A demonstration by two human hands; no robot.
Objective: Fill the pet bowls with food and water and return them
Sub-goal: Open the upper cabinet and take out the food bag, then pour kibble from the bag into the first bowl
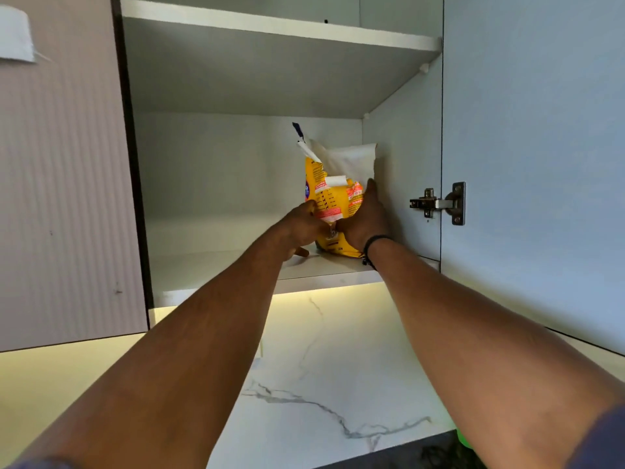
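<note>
A yellow pet food bag [333, 194] with a torn-open white top stands upright on the lower shelf [220, 265] of an open wall cabinet, near its right wall. My left hand [302, 228] grips the bag's left side low down. My right hand [367, 214], with a black band on the wrist, clasps the bag's right side, fingers reaching up along it. Both arms stretch upward into the cabinet. No pet bowls are in view.
The cabinet door [534, 164] hangs open on the right, with a metal hinge [439, 203] on it. An upper shelf [280, 27] spans the cabinet above the bag. A closed ribbed door [64, 184] is on the left. A white marble backsplash [324, 384] lies below, lit by an under-cabinet light.
</note>
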